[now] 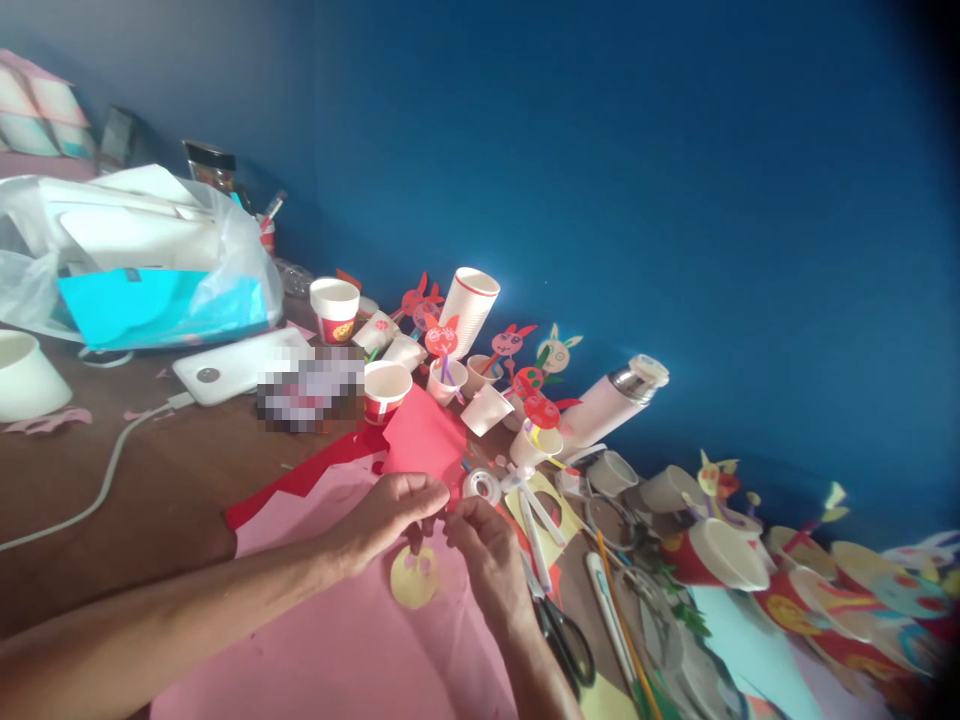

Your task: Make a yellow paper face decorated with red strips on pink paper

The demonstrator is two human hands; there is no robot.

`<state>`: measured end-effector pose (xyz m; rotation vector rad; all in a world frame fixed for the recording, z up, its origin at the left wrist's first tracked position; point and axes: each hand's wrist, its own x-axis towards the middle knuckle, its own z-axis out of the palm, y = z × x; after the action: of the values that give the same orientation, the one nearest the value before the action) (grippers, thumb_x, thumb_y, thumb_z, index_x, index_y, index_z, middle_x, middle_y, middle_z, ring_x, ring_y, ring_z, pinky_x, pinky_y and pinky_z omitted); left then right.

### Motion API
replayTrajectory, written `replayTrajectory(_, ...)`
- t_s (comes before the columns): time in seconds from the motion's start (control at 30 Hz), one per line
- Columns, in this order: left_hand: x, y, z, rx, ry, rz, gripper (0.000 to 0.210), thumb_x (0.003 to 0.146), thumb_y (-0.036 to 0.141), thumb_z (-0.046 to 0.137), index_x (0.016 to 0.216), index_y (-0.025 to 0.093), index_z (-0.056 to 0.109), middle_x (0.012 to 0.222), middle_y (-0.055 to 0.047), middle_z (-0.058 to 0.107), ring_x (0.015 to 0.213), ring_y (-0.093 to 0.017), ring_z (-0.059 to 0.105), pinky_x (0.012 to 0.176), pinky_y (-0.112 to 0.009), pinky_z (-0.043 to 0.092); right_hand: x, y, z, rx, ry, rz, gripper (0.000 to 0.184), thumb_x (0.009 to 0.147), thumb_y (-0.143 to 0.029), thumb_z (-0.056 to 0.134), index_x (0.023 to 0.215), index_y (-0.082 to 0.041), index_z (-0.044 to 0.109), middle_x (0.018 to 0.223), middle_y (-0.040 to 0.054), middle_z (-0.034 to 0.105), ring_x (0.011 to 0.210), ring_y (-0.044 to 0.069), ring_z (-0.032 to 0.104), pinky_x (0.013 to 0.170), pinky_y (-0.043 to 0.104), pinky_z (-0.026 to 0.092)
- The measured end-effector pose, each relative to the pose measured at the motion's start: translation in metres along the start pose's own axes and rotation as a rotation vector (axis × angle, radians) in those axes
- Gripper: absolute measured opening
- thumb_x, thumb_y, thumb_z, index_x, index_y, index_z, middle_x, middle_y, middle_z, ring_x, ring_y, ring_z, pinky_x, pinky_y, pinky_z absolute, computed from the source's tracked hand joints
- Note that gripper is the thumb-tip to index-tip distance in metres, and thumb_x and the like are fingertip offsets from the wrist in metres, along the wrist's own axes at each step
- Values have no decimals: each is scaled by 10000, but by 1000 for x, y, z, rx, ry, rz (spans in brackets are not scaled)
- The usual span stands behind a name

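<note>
Both hands are raised close together over a large pink sheet of paper [315, 630], fingertips nearly meeting. My left hand [401, 512] pinches with thumb and forefinger. Facing it, my right hand [487, 555] is also closed in a pinch. Whatever lies between the fingertips is too small to make out. Just below them, a yellow paper circle [412, 592] with two small pink spots lies on the pink sheet. Red paper [426, 440] and a roll of clear tape [481, 486] are just beyond the hands.
Black-handled scissors [570, 640], a white marker [534, 540], and a utility knife [606, 600] lie to the right. Paper cups [386, 390] with paper animal faces stand behind, beside a pink thermos [607, 405]. A white power bank [240, 365] and a plastic bag [247, 250] are left.
</note>
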<state>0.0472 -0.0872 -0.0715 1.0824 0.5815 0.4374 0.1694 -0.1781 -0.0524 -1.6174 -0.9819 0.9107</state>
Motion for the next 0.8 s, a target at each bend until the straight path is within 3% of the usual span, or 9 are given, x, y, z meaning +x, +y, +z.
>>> replayTrajectory(0.2,0,-4,0,67,54,35,241,692,319,684,735,119,557,531,39,518,465,-82,483,454,-203,417,-2,-5,-1,-111,24,-30,151,739,-291,519,627,-189,520,588,-41,458,568,110,393,550,229,324)
replayTrajectory(0.47,1,0,3,-18,14,-50,254,593,288,687,744,115,581,540,15,568,469,-125,535,448,-256,470,-2,-5,-2,-181,79,-91,163,766,-293,495,658,-186,552,617,-23,541,605,126,474,595,236,374)
replayTrajectory(0.67,-3,4,-3,229,31,9,228,724,320,632,744,93,633,527,-5,564,479,-113,529,497,-236,429,-4,-4,2,-245,81,-123,199,792,-297,544,632,-186,584,592,-35,562,572,110,481,567,213,385)
replayTrajectory(0.8,-4,8,-5,193,62,18,251,736,357,635,723,108,617,610,-16,597,476,-95,512,474,-216,395,5,3,-22,-284,191,-141,184,784,-355,581,725,-193,646,648,-24,624,608,130,551,586,220,426)
